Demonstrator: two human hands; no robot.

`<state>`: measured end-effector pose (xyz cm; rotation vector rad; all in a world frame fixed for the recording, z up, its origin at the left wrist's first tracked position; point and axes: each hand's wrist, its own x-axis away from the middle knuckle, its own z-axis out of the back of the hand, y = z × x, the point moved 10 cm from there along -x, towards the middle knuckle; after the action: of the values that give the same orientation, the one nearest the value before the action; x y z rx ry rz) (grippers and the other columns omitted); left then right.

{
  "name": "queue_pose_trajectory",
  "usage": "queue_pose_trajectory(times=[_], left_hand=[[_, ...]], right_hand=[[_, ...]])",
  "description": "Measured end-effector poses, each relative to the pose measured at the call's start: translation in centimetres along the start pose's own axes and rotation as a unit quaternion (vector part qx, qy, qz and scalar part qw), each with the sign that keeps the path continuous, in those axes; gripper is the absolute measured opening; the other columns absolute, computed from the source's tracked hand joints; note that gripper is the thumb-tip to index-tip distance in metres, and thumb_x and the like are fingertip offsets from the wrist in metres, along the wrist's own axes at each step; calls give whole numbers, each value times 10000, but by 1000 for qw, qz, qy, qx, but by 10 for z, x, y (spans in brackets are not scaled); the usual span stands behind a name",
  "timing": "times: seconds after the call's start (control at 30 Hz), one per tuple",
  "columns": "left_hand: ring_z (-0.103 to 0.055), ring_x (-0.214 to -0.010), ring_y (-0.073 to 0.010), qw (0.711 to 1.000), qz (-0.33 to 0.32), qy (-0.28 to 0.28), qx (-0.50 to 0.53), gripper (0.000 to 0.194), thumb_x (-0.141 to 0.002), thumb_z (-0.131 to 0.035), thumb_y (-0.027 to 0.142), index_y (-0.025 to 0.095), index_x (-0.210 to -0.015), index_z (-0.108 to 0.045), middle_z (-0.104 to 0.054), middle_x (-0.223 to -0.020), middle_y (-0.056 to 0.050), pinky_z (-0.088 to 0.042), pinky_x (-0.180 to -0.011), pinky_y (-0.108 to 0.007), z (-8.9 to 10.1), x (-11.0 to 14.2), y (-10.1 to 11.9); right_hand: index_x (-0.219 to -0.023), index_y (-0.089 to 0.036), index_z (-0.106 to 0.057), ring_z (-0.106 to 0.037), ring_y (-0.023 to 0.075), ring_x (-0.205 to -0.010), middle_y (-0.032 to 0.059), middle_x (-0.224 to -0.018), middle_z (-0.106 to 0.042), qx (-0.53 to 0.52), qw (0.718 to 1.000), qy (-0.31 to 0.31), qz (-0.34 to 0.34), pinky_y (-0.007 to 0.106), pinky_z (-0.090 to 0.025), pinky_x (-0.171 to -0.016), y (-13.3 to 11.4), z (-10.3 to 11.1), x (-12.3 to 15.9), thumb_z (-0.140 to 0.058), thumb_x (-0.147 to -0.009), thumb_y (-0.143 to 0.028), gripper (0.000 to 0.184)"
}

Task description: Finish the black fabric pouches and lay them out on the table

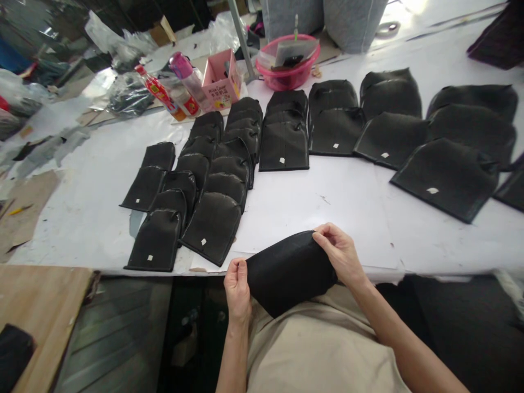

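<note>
Head view: one black fabric piece (289,275), which we hold at the six-o'clock edge of the desk (347,196); left grip (237,289) pinched at its nine o'clock, right grip (338,251) pinched at one; overlapping black panels (284,144), ten to two o'clock.

White table (286,210): at its near edge, left hand (238,289) and right hand (340,254) pinch a black piece (291,272) at opposite ends. On its top, overlapping black pouches (283,144). Toward its far side, pink basin (286,81), pink box (223,87).
</note>
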<state>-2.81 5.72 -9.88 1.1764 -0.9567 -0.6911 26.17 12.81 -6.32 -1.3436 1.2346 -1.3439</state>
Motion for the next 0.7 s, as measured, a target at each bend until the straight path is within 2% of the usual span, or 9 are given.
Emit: queue_pose_trajectory(times=[0.1, 0.2, 0.3, 0.33, 0.4, 0.47, 0.53, 0.6, 0.7], left_hand=[[-481, -657, -117, 995, -28, -55, -78, 332, -936, -511, 480, 180, -804, -563, -517, -708, 21, -399, -634, -218, 2, -3, 6], [-508, -702, -141, 959, -105, -116, -235, 317, -972, -463, 411, 181, -801, -600, -542, -733, 1, -398, -674, -245, -4, -3, 28], [-572, -853, -190, 898, -210, -169, -347, 213, -943, -539, 369, 191, -899, -648, -626, -866, -38, -414, -811, -298, -28, 6, 61], [-581, -910, -205, 885, -235, -184, -357, 197, -929, -565, 369, 196, -962, -653, -644, -926, -50, -413, -852, -315, -39, 10, 70], [-586, -942, -213, 881, -257, -210, -338, 249, -906, -598, 393, 197, -1054, -639, -651, -979, -61, -422, -861, -319, -61, 16, 82], [-581, -822, -185, 896, -231, -230, -300, 262, -880, -626, 429, 188, -982, -642, -633, -867, -31, -435, -761, -283, -77, 18, 82], [-521, -671, -144, 918, -172, -251, -255, 275, -873, -624, 450, 180, -823, -626, -560, -704, 12, -407, -643, -247, -87, 16, 73], [-451, -595, -120, 934, -113, -270, -203, 334, -882, -601, 460, 173, -713, -586, -482, -619, 32, -367, -579, -230, -89, 15, 62], [-391, -568, -110, 948, -54, -285, -131, 380, -876, -592, 483, 165, -670, -563, -434, -594, 33, -326, -545, -227, -85, 15, 50]], right_hand=[[-761, -203, -552, -457, 132, -650, -13, -718, -528, 11, 1000, -5, 12, 261, -363, -600, -8, -1, -2, -625, -892, -383, 234], [-758, -203, -543, -459, 131, -643, -18, -702, -519, 30, 998, -48, 25, 261, -368, -600, -18, -9, -4, -617, -898, -362, 224], [-744, -204, -523, -461, 129, -655, -23, -699, -503, 60, 991, -108, 49, 259, -374, -618, -30, -27, -4, -598, -910, -339, 227], [-741, -203, -518, -465, 130, -663, -23, -703, -504, 71, 988, -126, 58, 258, -376, -627, -34, -34, -4, -594, -913, -329, 226], [-742, -202, -519, -478, 132, -683, -20, -715, -517, 93, 980, -160, 73, 258, -385, -649, -41, -47, -1, -587, -916, -308, 214], [-749, -202, -525, -491, 137, -695, -14, -728, -537, 109, 973, -184, 82, 259, -395, -662, -45, -57, 1, -579, -918, -292, 198], [-753, -206, -528, -496, 141, -693, -11, -729, -549, 121, 970, -193, 86, 260, -401, -660, -46, -62, 3, -567, -921, -292, 193], [-748, -212, -519, -500, 145, -691, -9, -729, -553, 124, 969, -193, 91, 263, -410, -661, -46, -62, 4, -556, -925, -299, 201], [-748, -219, -504, -511, 154, -709, -3, -744, -562, 113, 970, -194, 97, 273, -423, -675, -43, -63, 6, -540, -931, -304, 205]])
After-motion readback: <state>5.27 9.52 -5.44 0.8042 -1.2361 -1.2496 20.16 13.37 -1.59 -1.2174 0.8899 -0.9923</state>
